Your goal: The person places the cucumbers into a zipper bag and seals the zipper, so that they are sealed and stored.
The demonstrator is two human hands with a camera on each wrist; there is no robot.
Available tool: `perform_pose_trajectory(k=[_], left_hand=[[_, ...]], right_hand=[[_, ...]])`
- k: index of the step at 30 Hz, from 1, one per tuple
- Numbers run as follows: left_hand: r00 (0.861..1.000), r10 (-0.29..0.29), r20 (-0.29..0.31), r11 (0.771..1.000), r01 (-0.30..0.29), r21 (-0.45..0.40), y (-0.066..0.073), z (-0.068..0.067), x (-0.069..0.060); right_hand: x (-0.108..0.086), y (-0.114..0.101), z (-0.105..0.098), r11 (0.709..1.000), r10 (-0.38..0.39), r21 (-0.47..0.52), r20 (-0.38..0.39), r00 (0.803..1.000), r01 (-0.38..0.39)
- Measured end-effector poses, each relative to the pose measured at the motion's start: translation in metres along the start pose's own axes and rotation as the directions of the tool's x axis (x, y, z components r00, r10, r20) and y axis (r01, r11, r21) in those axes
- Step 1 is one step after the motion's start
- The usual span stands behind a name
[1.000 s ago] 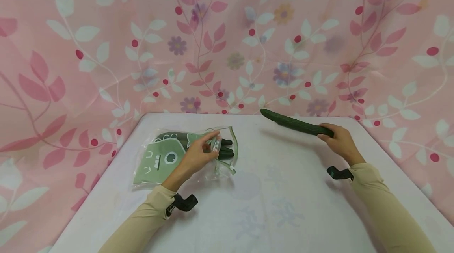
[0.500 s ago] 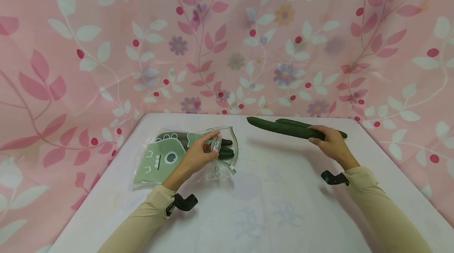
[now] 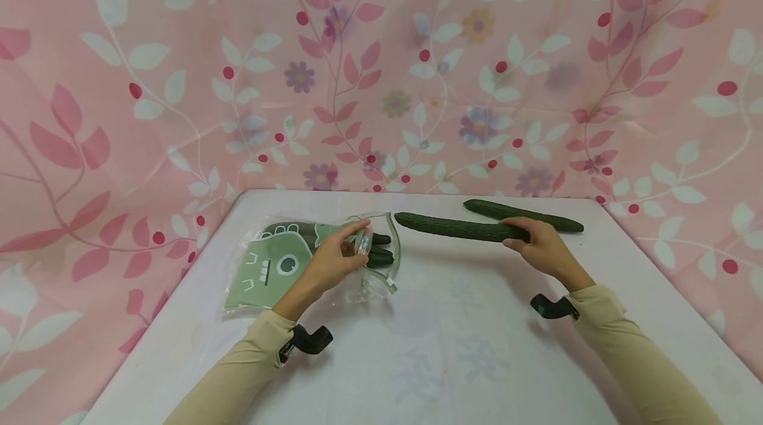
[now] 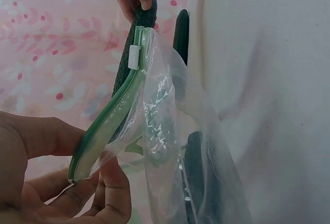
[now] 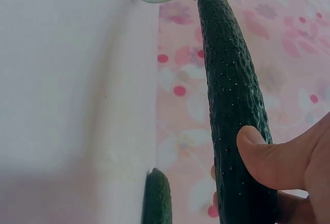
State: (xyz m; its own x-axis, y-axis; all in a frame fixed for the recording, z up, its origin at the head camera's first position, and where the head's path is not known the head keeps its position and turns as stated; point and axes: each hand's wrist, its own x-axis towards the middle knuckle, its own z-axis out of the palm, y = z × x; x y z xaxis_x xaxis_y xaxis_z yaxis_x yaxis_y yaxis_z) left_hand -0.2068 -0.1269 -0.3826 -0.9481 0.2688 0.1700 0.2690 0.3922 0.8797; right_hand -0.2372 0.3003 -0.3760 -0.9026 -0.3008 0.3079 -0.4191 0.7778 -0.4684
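A clear zip bag with a green monster print [image 3: 249, 279] lies on the left of the table, with dark cucumbers [image 3: 380, 257] inside, their ends near its mouth. The left hand [image 3: 334, 259] pinches the bag's edge; in the left wrist view its thumb and fingers [image 4: 114, 183] hold the green zip strip [image 4: 103, 116]. The right hand [image 3: 545, 246] grips a long cucumber [image 3: 453, 227] by its right end, above the table. In the right wrist view the thumb [image 5: 268, 157] lies across that cucumber [image 5: 229, 80], whose far tip is near the bag's mouth.
Another cucumber [image 3: 563, 222] lies at the back right of the white table [image 3: 441, 359], behind the right hand. A pink floral curtain [image 3: 393, 67] hangs behind the table's back edge.
The right hand has moved left and slightly toward the front with its cucumber, whose tip is now by the bag's mouth. The cucumber behind has come into view. The left hand stays still.
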Motion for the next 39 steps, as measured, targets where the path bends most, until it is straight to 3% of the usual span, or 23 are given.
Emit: perform_pose_trajectory(k=[15,20,27,39], left_hand=[[1.000,0.009,-0.001,1.000,-0.009,-0.020,0.008,-0.001,-0.002],[1.000,0.015,-0.006,1.000,-0.016,-0.007,0.001,-0.001,0.000],[1.000,0.016,0.002,1.000,-0.016,-0.012,0.001,0.000,0.000],[1.000,0.017,0.006,0.999,-0.016,-0.052,0.001,0.000,0.000]], right_hand=[[0.003,-0.015,0.017,0.998,-0.035,0.054,0.027,0.999,0.034],[0.004,-0.019,0.024,0.997,-0.043,0.069,0.038,0.998,0.041],[0.004,-0.028,0.036,0.997,-0.057,0.064,0.056,0.997,0.053],[0.009,-0.050,0.058,0.983,-0.133,0.138,0.065,0.989,0.123]])
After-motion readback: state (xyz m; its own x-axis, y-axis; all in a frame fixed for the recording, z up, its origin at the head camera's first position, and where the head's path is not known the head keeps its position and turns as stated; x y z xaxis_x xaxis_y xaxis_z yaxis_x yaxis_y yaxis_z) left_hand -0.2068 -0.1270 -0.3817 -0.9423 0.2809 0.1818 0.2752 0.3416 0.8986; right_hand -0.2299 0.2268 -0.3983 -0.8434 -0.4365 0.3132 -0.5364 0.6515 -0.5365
